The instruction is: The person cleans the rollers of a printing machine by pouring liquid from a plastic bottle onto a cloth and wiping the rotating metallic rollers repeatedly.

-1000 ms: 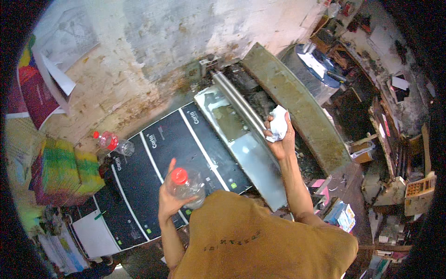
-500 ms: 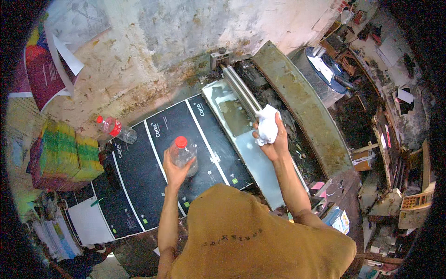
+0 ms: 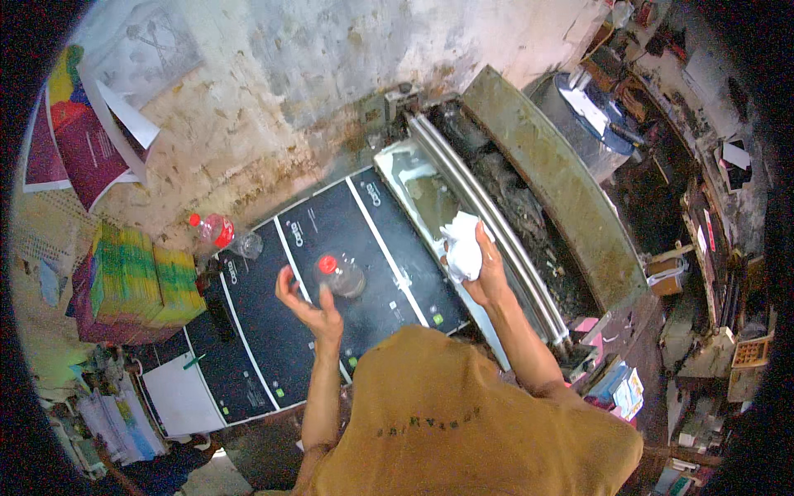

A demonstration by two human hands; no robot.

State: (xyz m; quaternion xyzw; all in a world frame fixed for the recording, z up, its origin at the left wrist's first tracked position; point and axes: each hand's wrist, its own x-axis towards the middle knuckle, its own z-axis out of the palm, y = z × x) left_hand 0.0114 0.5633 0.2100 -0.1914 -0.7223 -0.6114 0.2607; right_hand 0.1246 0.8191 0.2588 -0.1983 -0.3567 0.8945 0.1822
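Note:
A clear plastic bottle (image 3: 347, 279) with a red cap stands on the dark printed sheet (image 3: 376, 240) with white stripes. Just left of the bottle, my left hand (image 3: 313, 312) is held with its fingers spread and nothing in them. My right hand (image 3: 490, 283) grips a crumpled white cloth (image 3: 465, 252), which may be paper. The cloth is above the wet, pale trough (image 3: 418, 186) beside a long metal roller (image 3: 496, 231).
A second red-capped bottle (image 3: 222, 233) lies or leans near the wall. To its left sits a tall stack of yellow-green printed sheets (image 3: 136, 285). A white sheet (image 3: 184, 397) lies at the near left. Beyond the roller runs a curved, grimy metal panel (image 3: 554, 174).
My left hand has let go of the red-capped bottle, opened its fingers and drawn back a little. The right hand, still holding the cloth, has come lower and nearer. The whole view has shifted slightly.

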